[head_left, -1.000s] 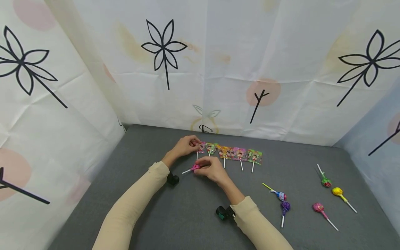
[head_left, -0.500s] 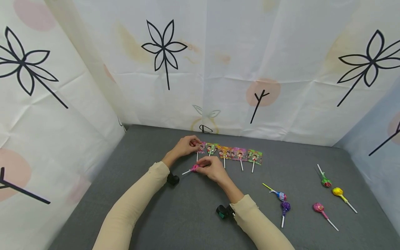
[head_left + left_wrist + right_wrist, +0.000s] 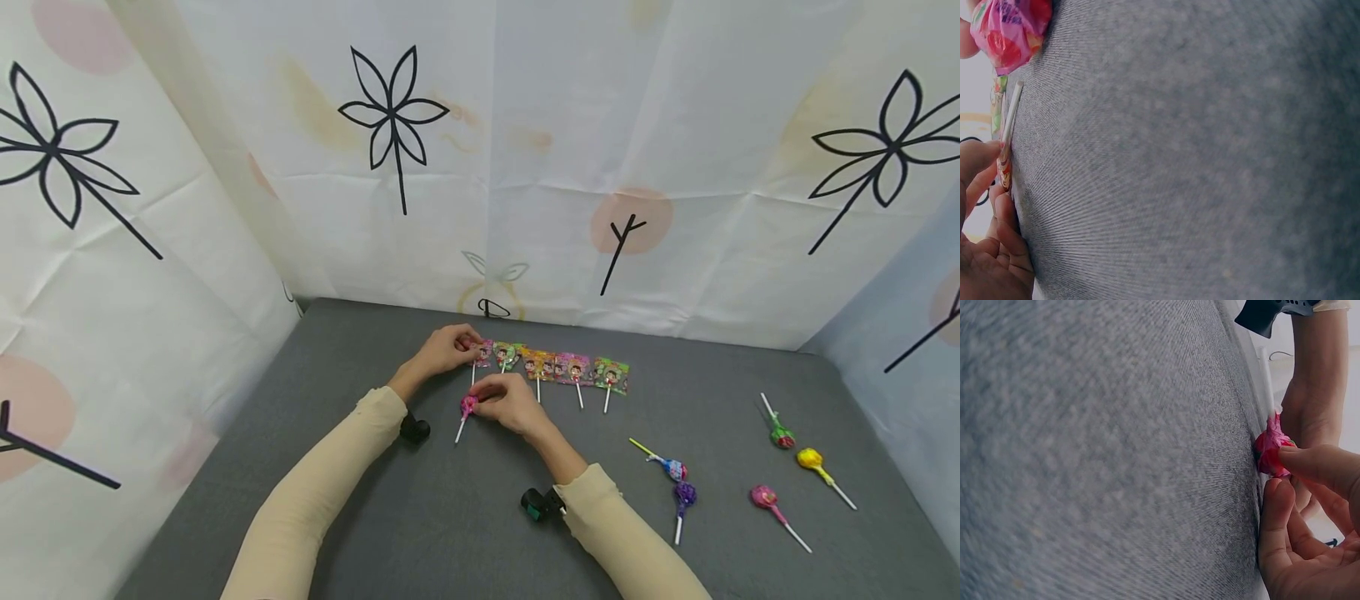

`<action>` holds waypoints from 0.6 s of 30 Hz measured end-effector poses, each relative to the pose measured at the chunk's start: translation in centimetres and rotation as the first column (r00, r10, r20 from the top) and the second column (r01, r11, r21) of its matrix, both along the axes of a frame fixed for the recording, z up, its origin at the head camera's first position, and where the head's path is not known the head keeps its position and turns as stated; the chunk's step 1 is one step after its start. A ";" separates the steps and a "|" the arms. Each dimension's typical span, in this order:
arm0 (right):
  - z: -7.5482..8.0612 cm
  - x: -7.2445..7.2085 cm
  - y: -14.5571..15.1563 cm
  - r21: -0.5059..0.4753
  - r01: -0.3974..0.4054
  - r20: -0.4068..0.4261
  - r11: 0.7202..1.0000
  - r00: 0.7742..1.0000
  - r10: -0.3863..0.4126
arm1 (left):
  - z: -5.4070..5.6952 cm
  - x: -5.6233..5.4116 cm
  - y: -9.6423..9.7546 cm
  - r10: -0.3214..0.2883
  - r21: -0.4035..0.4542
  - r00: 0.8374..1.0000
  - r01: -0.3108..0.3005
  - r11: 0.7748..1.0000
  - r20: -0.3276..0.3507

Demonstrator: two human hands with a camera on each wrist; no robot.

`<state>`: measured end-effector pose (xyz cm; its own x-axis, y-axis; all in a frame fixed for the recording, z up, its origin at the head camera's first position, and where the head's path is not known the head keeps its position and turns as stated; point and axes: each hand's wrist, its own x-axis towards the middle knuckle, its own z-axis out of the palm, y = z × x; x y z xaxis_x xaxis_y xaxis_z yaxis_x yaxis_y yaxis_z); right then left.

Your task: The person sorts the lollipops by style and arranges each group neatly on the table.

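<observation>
Grey, kinda woven-looking desk point(image 3: 420, 533) had white flower-print cloth point(image 3: 555, 100) behind. Near its far edge the left hand point(image 3: 442, 350) pinched a flat pink-wrapped lollipop point(image 3: 487, 354); right hand point(image 3: 512, 404) gripped a crinkly, ball-shaped pink lollipop point(image 3: 468, 405) farther from that edge.

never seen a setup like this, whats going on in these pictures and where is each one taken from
There is no machine here, just a person's two bare hands. The wide view comes from a camera worn on the head, looking forward and down. The two close views come from the left wrist camera and the right wrist camera.

On the gray surface is a row of five flat-wrapped lollipops. The left hand pinches the pink one at its left end. The right hand holds a round pink lollipop by its head. Farther right lie five more round lollipops: blue, purple, green, yellow and pink.
</observation>
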<state>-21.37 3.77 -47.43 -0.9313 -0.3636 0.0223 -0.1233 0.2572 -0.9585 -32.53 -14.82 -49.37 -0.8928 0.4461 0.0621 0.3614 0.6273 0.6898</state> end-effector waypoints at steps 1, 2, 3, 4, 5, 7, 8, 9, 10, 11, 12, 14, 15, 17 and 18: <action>0.0 0.0 0.0 0.000 -0.004 -0.003 1.000 1.000 0.004 | 0.0 0.0 0.0 0.001 -0.001 1.000 -0.001 1.000 0.000; 0.0 0.0 0.0 -0.002 -0.009 -0.005 1.000 1.000 0.009 | 0.0 0.0 0.0 0.002 -0.003 1.000 -0.002 1.000 0.001; 0.0 0.0 0.0 -0.002 -0.014 -0.005 1.000 1.000 0.014 | 0.0 0.0 0.0 0.004 -0.002 1.000 -0.004 1.000 0.002; 0.0 0.0 0.0 -0.006 -0.019 -0.005 1.000 1.000 0.019 | 0.0 -0.1 0.1 0.006 -0.002 1.000 -0.006 1.000 0.005; 0.0 0.0 0.0 -0.010 -0.024 -0.003 1.000 1.000 0.024 | 0.0 -0.1 0.1 0.008 -0.002 1.000 -0.007 1.000 0.007; 0.0 0.1 0.0 -0.015 -0.033 0.005 0.999 0.999 0.033 | 0.0 -0.1 0.1 0.009 -0.002 1.000 -0.009 1.000 0.012; 0.0 0.1 0.0 -0.018 -0.038 0.003 0.999 0.999 0.038 | 0.0 -0.1 0.1 0.010 -0.004 1.000 -0.009 1.000 0.014; 0.0 0.2 0.0 -0.018 -0.042 0.003 0.999 0.999 0.042 | 0.0 -0.1 0.1 0.009 -0.006 1.000 -0.009 1.000 0.015; 0.1 0.2 0.0 -0.018 -0.044 0.002 0.999 0.999 0.044 | 0.0 0.0 0.1 0.008 -0.006 1.000 -0.008 1.000 0.014; 0.1 0.2 0.0 -0.018 -0.047 0.003 0.999 0.999 0.047 | 0.0 0.0 0.0 0.007 -0.006 1.000 -0.007 1.000 0.013; 0.1 0.2 0.0 -0.018 -0.049 0.003 0.999 0.999 0.049 | 0.0 0.0 0.0 0.005 -0.005 1.000 -0.005 1.000 0.012; 0.2 0.3 0.1 -0.023 -0.057 -0.003 0.998 0.998 0.057 | 0.0 0.0 0.0 0.002 -0.002 1.000 -0.002 1.000 0.008; 0.2 0.3 0.1 -0.026 -0.059 -0.001 0.998 0.998 0.059 | 0.0 0.1 0.0 0.001 0.001 1.000 -0.001 1.000 0.007; 0.1 0.2 0.3 -0.035 -0.068 0.003 0.997 0.998 0.068 | 0.1 0.1 0.0 0.000 0.009 1.000 0.000 1.000 0.010; 0.1 0.2 0.3 -0.041 -0.072 0.005 0.997 0.997 0.072 | 0.1 0.1 0.0 0.000 0.012 1.000 0.000 1.000 0.011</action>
